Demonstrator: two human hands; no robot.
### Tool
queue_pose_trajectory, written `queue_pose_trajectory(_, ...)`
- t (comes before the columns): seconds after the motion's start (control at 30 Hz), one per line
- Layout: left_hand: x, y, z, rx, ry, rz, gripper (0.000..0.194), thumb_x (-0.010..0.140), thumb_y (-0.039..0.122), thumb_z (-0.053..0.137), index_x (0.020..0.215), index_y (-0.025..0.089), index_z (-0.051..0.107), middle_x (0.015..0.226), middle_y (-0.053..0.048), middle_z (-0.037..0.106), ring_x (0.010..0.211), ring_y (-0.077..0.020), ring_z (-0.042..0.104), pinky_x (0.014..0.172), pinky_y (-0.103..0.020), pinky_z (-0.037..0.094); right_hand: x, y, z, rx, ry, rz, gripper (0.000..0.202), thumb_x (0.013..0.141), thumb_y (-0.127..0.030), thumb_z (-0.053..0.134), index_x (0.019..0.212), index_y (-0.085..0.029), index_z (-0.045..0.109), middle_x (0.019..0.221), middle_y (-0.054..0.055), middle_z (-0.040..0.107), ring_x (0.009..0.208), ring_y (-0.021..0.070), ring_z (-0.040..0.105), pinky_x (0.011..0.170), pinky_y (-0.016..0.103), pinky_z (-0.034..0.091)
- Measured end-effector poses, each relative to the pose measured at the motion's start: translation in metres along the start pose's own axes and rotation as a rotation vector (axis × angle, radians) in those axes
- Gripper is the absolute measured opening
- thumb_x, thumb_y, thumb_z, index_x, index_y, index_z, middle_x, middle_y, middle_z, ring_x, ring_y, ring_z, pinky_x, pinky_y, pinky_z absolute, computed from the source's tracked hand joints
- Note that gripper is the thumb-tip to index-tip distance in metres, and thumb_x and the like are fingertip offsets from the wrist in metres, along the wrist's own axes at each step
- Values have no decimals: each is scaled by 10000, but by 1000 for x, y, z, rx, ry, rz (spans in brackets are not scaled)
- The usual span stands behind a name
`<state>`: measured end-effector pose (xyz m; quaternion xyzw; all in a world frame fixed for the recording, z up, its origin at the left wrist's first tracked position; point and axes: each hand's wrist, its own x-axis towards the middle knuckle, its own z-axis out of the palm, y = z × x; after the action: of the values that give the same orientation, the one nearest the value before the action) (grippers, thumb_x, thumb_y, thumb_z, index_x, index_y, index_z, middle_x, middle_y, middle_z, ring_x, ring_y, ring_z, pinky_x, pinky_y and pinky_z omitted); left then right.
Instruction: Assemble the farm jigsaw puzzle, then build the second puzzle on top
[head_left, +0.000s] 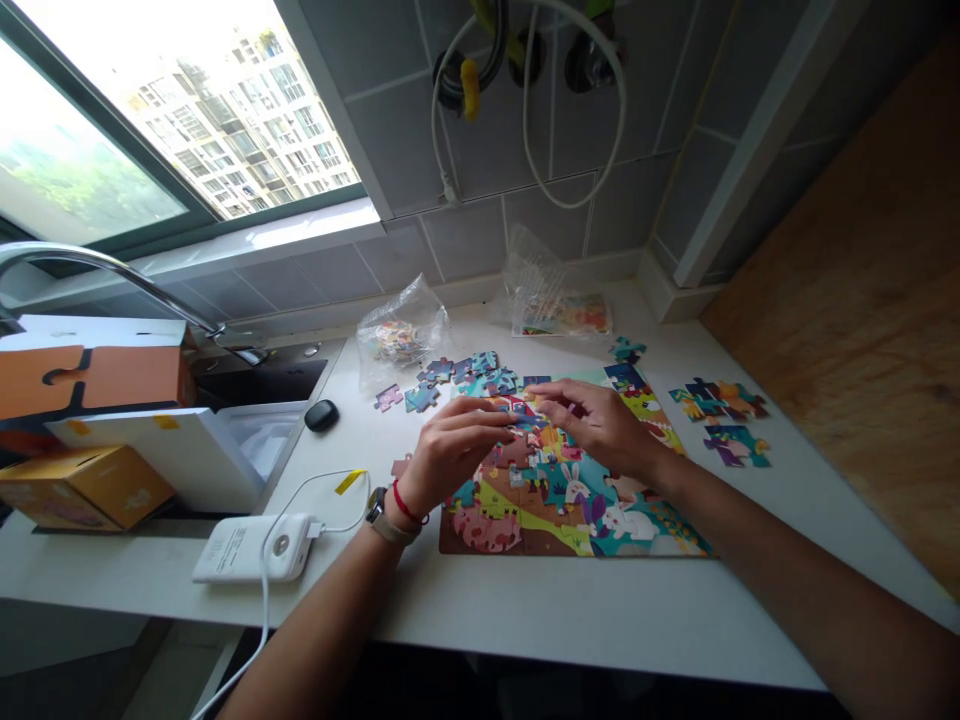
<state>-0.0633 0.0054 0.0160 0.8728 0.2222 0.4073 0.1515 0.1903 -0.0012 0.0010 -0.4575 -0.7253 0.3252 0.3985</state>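
A colourful jigsaw puzzle (555,540), partly put together, lies flat on the white counter, with rabbits and a pink round shape on it. My left hand (457,450) rests over its left part, fingers stretched out and touching the pieces. Above the upper middle, my right hand (592,420) has its thumb and forefinger bent together at a puzzle piece, mostly hidden by the fingers. Loose puzzle pieces (480,370) lie along the upper left edge. More loose pieces (720,397) are at the right, and one teal piece (628,349) sits near the top right corner.
Behind the puzzle are a clear bag of pieces (397,340) and another plastic bag (536,285) over a picture card (585,315). At left are a black mouse (322,415), a white power bank (255,548) with a cable, boxes (90,485) and a sink faucet (127,275).
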Motion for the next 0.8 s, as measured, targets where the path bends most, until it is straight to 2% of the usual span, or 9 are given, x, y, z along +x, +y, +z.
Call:
queue_pose_trajectory(0.07, -1, 5, 7, -26, -26, 36, 179, 979, 99, 678, 1015, 246, 774, 1120, -30, 820, 1114, -218, 700, 962, -412, 622, -2, -3, 3, 228, -124, 88, 390, 1005, -482, 594, 1271, -246, 755, 1155, 78, 791, 1003, 259, 756, 828, 376, 632)
queue_pose_trajectory(0.13, -2, 6, 11, -21, -39, 60, 173, 975, 95, 678, 980, 243, 769, 1133, -33, 817, 1168, -226, 680, 995, -425, 613, -3, -4, 5, 395, -193, 143, 408, 967, -501, 654, 1271, -250, 760, 1128, 73, 798, 1042, 268, 755, 834, 375, 642)
queue_pose_trajectory(0.27, -3, 3, 10, 8, -42, 13, 143, 983, 138, 679, 921, 236, 761, 1304, -83, 751, 1227, -234, 667, 1032, -454, 595, -2, -2, 4, 479, -176, 233, 448, 882, -496, 768, 1255, -248, 778, 980, 64, 808, 880, 246, 766, 654, 315, 641)
queue_pose_trajectory(0.33, -5, 0, 9, 33, -36, -49, 161, 993, 133, 658, 932, 244, 757, 1344, -87, 722, 1228, -233, 670, 1029, -459, 592, -2, 0, 4, 430, -129, 247, 424, 867, -482, 786, 1209, -231, 795, 1011, 72, 809, 794, 216, 753, 564, 274, 606)
queue_pose_trajectory(0.4, -7, -4, 10, 54, -21, -116, 187, 998, 111, 629, 956, 247, 750, 1339, -82, 716, 1221, -230, 677, 1023, -456, 591, -2, 3, 5, 353, -54, 244, 368, 869, -480, 779, 1116, -210, 814, 1011, 79, 810, 754, 203, 741, 540, 265, 587)
queue_pose_trajectory(0.5, -11, -11, 11, 43, 24, -226, 197, 1001, 91, 594, 969, 227, 732, 1341, -91, 708, 1216, -224, 690, 1024, -438, 594, -2, 9, 6, 191, 60, 209, 284, 883, -467, 753, 979, -205, 806, 908, 68, 807, 718, 204, 726, 594, 299, 597)
queue_pose_trajectory(0.57, -12, -13, 11, 29, 47, -280, 213, 995, 69, 573, 957, 216, 722, 1351, -94, 701, 1205, -216, 698, 1021, -420, 596, -2, 12, 6, 52, 81, 170, 231, 898, -433, 731, 928, -213, 793, 865, 60, 798, 693, 202, 712, 638, 321, 599)
queue_pose_trajectory(0.7, -13, -14, 11, 32, 32, -287, 252, 960, 21, 562, 944, 212, 725, 1389, -96, 677, 1204, -216, 703, 1014, -402, 600, -3, 15, 6, -152, 99, 96, 187, 928, -379, 680, 893, -221, 773, 848, 62, 784, 697, 213, 708, 706, 358, 600)
queue_pose_trajectory(0.8, -13, -12, 12, 23, -4, -275, 274, 961, 11, 531, 970, 207, 722, 1425, -101, 657, 1241, -222, 691, 1038, -410, 591, -2, 17, 7, -214, 109, 43, 191, 951, -374, 650, 879, -235, 759, 897, 80, 773, 785, 243, 725, 748, 384, 609)
